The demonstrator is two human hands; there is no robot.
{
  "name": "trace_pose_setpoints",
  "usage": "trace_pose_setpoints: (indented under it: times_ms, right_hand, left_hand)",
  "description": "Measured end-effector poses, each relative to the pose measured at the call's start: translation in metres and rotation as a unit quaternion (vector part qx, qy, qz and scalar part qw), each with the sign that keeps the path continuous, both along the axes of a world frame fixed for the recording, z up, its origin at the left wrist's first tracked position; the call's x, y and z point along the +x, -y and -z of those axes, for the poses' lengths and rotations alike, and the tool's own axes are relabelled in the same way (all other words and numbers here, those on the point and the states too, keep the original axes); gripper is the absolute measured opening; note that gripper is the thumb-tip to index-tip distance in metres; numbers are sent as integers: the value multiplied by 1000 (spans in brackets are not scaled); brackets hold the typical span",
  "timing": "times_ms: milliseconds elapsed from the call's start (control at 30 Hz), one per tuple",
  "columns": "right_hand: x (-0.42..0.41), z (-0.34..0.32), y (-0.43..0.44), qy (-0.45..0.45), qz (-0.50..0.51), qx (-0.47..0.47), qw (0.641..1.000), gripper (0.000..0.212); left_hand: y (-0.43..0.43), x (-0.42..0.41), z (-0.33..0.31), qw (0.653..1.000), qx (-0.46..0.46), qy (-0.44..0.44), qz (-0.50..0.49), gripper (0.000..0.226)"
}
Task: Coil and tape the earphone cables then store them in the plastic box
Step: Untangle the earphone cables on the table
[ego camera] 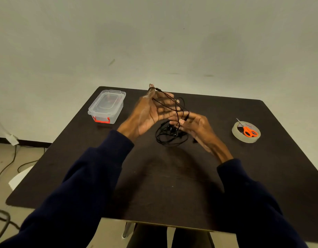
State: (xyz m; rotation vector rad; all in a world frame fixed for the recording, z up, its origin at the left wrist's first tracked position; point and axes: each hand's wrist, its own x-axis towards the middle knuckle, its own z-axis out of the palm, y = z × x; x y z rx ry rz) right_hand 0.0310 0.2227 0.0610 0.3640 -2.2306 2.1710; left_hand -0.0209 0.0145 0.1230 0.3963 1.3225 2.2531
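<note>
A black earphone cable (170, 136) lies in a loose tangle on the dark table (154, 185), and part of it runs up over my hands. My left hand (151, 111) is raised with fingers spread, the cable looped around its thumb and across the fingers. My right hand (195, 127) pinches the cable near the left hand's fingertips. A clear plastic box (106, 106) with a closed lid and a red latch stands at the far left. A roll of clear tape (246, 132) lies at the right.
Orange-handled scissors (248, 130) rest on top of the tape roll. The table's near edge runs below my forearms. Cables and a sheet of paper (20, 176) lie on the floor at the left. A pale wall stands behind the table.
</note>
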Motion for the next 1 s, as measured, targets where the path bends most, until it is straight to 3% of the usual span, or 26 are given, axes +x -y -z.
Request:
trace_pose_setpoints:
  times_ms: [100, 200, 267, 367, 467, 567, 633, 767, 933, 1000]
  right_hand:
    - [9, -3, 8, 13, -78, 5, 997, 44]
    - [14, -5, 13, -17, -44, 131, 990, 29]
    - [16, -8, 14, -58, 2, 220, 974, 17]
    - [19, -14, 14, -67, 74, 192, 976, 16]
    - [21, -24, 16, -72, 145, 130, 978, 13]
    - [22, -36, 21, -96, 187, 166, 963, 6]
    - [25, -44, 22, -98, 174, 224, 954, 3]
    - [34, -51, 18, -94, 124, 306, 939, 5]
    - [45, -42, 24, -31, 87, 320, 943, 7]
    - [48, -32, 32, 5, 46, 314, 948, 10]
  left_hand:
    - [7, 6, -2, 992, 107, 57, 37, 63]
    - [16, 12, -9, 971, 206, 115, 33, 67]
    - [28, 14, -10, 966, 224, 133, 8, 66]
    - [41, 21, 1, 993, 68, 87, -52, 55]
    - [40, 32, 29, 990, -91, 67, -84, 47]
    - [33, 41, 53, 981, -165, 34, -93, 28]
    - [33, 43, 66, 971, -219, -25, -88, 33]
    - [43, 48, 77, 931, -322, -169, 25, 45]
    - [59, 45, 64, 818, -482, -267, 164, 70]
    - [60, 48, 59, 813, -480, -278, 177, 66]
